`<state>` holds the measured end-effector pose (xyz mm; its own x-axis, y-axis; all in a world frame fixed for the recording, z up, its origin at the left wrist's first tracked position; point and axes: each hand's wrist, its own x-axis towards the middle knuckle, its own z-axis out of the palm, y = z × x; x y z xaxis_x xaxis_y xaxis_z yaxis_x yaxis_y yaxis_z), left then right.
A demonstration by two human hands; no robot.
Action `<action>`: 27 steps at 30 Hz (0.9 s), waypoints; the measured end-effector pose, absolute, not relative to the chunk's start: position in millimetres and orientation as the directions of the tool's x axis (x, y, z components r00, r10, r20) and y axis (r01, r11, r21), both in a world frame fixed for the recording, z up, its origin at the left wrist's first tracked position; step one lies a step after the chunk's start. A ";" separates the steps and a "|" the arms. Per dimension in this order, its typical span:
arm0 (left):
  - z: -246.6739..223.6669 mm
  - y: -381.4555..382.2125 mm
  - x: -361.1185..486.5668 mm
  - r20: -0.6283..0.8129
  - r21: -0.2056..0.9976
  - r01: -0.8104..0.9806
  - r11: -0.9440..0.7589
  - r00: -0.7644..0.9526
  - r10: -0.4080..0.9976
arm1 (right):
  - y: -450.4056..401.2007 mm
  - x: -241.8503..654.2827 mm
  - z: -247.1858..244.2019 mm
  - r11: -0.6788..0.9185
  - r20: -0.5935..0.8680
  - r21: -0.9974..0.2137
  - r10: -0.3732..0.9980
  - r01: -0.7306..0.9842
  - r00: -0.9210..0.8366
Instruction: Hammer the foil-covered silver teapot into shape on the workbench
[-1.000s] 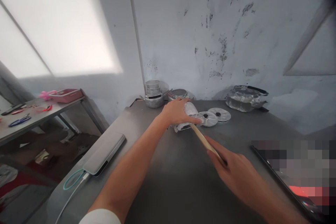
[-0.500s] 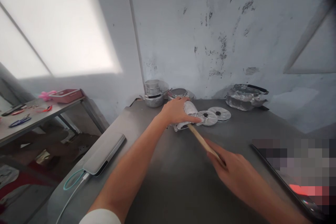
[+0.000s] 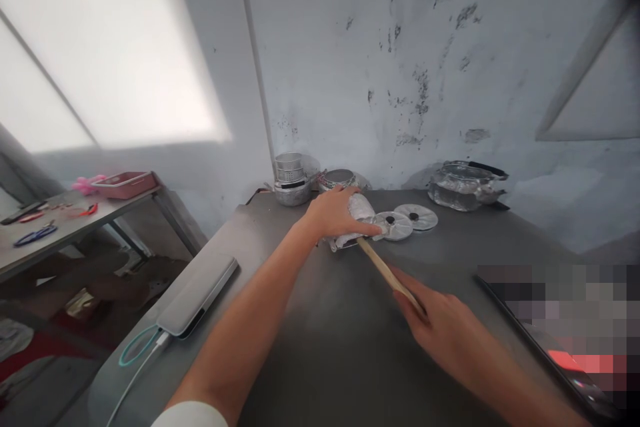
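Observation:
My left hand (image 3: 336, 215) is curled over a shiny, dented silver metal vessel (image 3: 361, 209) near the back middle of the table, thumb stretched along its near side. Most of the vessel is hidden by the hand. In my right hand (image 3: 431, 315) is a light wooden stick (image 3: 383, 270), fingers wrapped round its near end. Its far end reaches the vessel just below my left thumb, where its tip is hidden. Two round metal lids with black knobs, a near lid (image 3: 403, 232) and a far lid (image 3: 425, 220), lie overlapping just right of the vessel.
Small metal pots (image 3: 291, 180) stand stacked by the wall, beside another pot (image 3: 338, 177). A dented silver pot with a black handle (image 3: 465, 185) is at back right. A grey power bank (image 3: 200, 297) with a white cable lies left. A side table holds a pink basket (image 3: 125, 185).
Both hands keep their hold on the vessel and the wooden stick, with hardly any movement. The whole view has shifted very slightly.

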<state>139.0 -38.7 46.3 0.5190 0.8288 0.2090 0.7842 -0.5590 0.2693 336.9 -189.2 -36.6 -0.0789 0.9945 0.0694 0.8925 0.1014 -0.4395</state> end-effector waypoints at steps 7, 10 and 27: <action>46.4 -39.0 139.0 0.211 0.270 0.784 -0.559 0.518 0.829 | -191.1 334.4 -33.2 0.121 0.062 -0.483 0.993 0.867 -0.104; 46.6 -38.7 138.6 0.206 0.276 0.781 -0.560 0.521 0.828 | -191.7 333.1 -32.9 0.115 0.101 -0.482 0.992 0.869 -0.075; 47.8 -40.3 139.2 0.202 0.270 0.788 -0.554 0.516 0.832 | -189.1 335.0 -36.4 0.147 0.130 -0.456 0.987 0.878 -0.097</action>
